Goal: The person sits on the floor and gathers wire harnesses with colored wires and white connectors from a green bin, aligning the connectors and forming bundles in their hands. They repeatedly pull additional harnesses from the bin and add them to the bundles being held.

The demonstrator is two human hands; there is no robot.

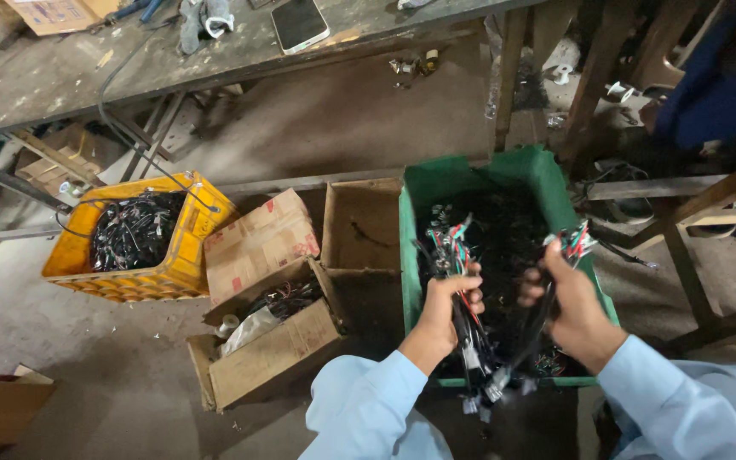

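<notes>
Three containers sit on the floor below me: a green crate (pixel 445 183) right of centre, heaped with dark wiring; a yellow crate (pixel 182 264) at left, also full of black wire bundles; and an open cardboard box (pixel 270 358) between them, holding what looks like plastic and more wire. My left hand (pixel 446 308) is closed around a wire harness (pixel 470 341), black cable with red, green and white ends, over the green crate. My right hand (pixel 574 311) grips a second harness (pixel 574 240) beside it. Dusty concrete floor (pixel 61 341); a worn workbench (pixel 61 72) crosses the upper left.
</notes>
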